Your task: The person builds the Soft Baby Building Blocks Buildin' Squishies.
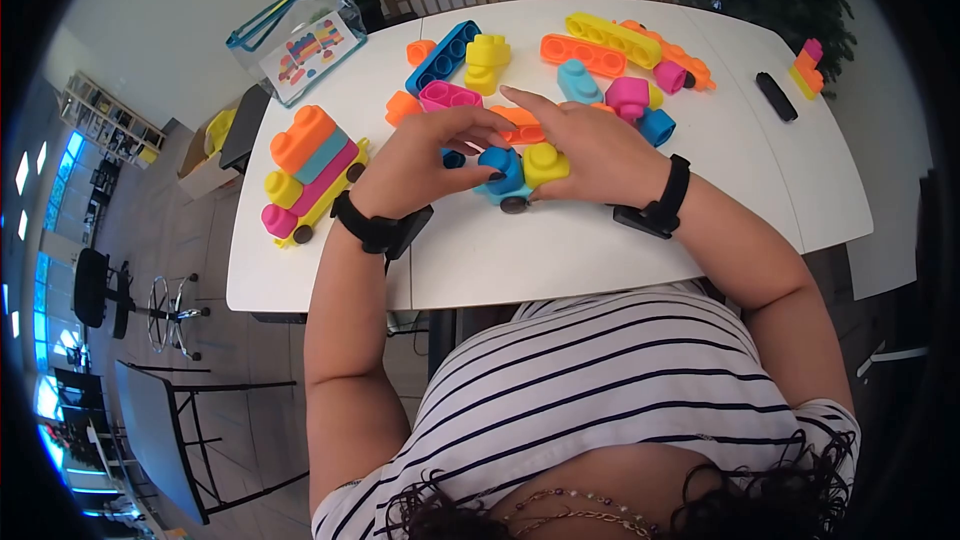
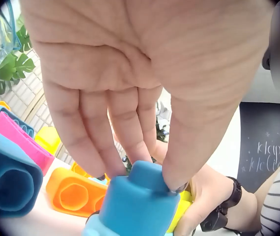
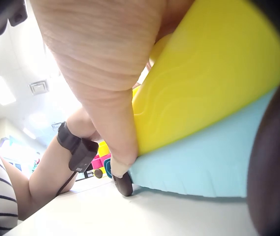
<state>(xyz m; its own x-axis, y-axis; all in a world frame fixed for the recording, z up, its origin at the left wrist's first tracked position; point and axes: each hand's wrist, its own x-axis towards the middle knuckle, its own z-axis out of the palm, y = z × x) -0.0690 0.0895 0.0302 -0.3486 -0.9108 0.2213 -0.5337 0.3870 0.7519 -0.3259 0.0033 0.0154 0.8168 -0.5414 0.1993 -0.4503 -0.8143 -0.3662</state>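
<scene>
A light-blue wheeled base stands on the white table in front of the person, one dark wheel toward the body. On it sit a blue block and, to its right, a yellow block. My left hand pinches the blue block near its top stud, thumb on one side and fingertips on the other. With the thumb low on its near side, my right hand holds the yellow block; those fingers are mostly hidden behind it.
At the left stands a built wheeled stack of orange, blue, pink and yellow blocks. Beyond the hands lie loose pieces, among them a dark-blue bar and a yellow bar. A clear bag stands at the back left, a black case at the right.
</scene>
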